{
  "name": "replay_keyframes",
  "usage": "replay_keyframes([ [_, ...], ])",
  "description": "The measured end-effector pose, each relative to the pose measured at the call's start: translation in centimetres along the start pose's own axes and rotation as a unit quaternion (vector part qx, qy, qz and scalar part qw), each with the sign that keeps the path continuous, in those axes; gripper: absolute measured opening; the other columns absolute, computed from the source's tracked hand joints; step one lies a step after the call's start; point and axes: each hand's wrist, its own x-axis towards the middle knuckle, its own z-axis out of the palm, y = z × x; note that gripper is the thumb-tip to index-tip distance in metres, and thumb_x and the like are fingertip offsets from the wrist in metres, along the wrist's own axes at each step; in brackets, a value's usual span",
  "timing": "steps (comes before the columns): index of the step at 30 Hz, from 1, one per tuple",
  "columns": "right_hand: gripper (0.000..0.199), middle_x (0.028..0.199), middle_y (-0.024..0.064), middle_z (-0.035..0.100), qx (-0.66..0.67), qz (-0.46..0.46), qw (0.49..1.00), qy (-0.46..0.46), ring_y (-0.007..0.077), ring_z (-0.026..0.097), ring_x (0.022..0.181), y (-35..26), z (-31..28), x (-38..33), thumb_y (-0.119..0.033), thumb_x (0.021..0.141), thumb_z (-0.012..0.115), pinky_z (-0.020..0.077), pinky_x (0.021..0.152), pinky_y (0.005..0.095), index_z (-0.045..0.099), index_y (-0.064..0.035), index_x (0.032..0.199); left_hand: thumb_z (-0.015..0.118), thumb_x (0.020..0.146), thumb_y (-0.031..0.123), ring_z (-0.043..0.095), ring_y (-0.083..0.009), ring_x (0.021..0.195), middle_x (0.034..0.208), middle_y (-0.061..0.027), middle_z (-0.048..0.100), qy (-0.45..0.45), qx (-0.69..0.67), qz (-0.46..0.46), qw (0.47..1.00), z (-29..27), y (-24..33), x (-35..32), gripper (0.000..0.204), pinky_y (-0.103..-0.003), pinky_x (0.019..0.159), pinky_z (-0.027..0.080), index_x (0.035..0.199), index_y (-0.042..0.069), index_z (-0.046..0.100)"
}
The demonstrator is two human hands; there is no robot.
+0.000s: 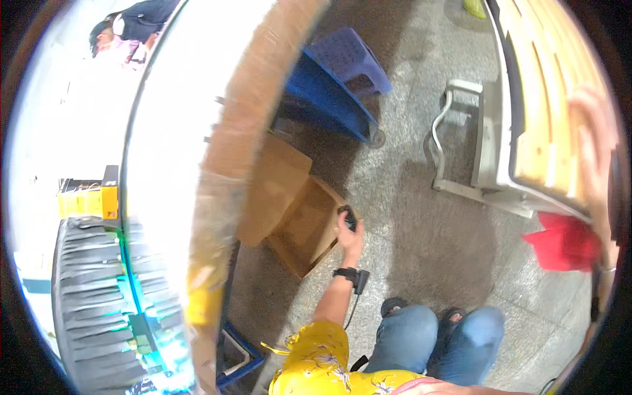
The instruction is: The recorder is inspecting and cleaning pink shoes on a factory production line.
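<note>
My left hand [352, 238], in a yellow patterned sleeve and a black wristband [349, 272] with a cable, reaches forward and down beside the table. Its fingers are closed around a small black object [347, 218] whose kind I cannot make out. Just left of this hand, an open cardboard box [295, 227] stands low by the floor with its flap spread. Across my lap lies my right hand [421, 387], mostly cut off by the lower edge, so its fingers do not show.
The bright white worktable [174, 99] with a brown taped edge fills the left. Beyond the box are a blue panel [332, 92] and a purple plastic stool [352, 59]. At right stand a grey metal frame [487, 138], yellow slats, red cloth [563, 242] and another person's blurred arm [596, 145].
</note>
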Motion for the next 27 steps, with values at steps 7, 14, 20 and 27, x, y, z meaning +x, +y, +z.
replay_keyframes([
  [7, 0.034, 0.127, 0.0153, 0.05, 0.092, 0.053, 0.994, -0.021, 0.0346, 0.047, 0.121, -2.3, -2.4, 0.9, -0.009, 0.084, 0.057, 0.0357, 0.105, 0.045, 0.055, -0.0078, 0.118, 0.072, 0.085, 0.019, 0.05, -0.0404, 0.119, 0.129, -0.0247, 0.049, -0.132, -0.064, 0.059, 0.987, -4.7, 22.2, -8.2, 0.054, -0.044, 0.099, 0.043, 0.132, 0.007, 0.046],
  [14, 0.036, 0.126, 0.0118, 0.05, 0.102, 0.032, 0.994, -0.023, 0.0316, 0.047, 0.119, -2.6, -4.2, 2.1, -0.013, 0.084, 0.058, 0.0354, 0.105, 0.0447, 0.054, -0.0096, 0.12, 0.074, 0.084, 0.02, 0.05, -0.0434, 0.12, 0.133, -0.0235, 0.043, -0.265, -0.123, 0.179, 0.939, -21.4, 42.3, -13.5, 0.054, -0.044, 0.097, 0.048, 0.131, 0.01, 0.048],
  [20, 0.037, 0.129, 0.0104, 0.048, 0.057, 0.023, 0.996, -0.063, 0.0292, 0.044, 0.123, -2.2, -3.8, 2.0, -0.016, 0.086, 0.057, 0.0314, 0.108, 0.0438, 0.053, -0.0103, 0.122, 0.076, 0.08, 0.016, 0.053, -0.0425, 0.113, 0.127, -0.0213, 0.048, -0.052, -0.031, 0.17, 0.984, -37.9, 47.3, -7.2, 0.048, -0.045, 0.094, 0.048, 0.122, 0.009, 0.054],
  [27, 0.04, 0.136, 0.0106, 0.046, -0.02, 0.004, 0.992, -0.124, 0.0279, 0.042, 0.129, -2.7, -4.6, 2.0, -0.017, 0.091, 0.054, 0.0323, 0.109, 0.0432, 0.048, -0.0126, 0.131, 0.074, 0.082, 0.015, 0.054, -0.044, 0.107, 0.126, -0.023, 0.048, 0.124, 0.06, 0.057, 0.989, -47.3, 38.1, -0.4, 0.05, -0.046, 0.09, 0.048, 0.125, 0.007, 0.051],
])
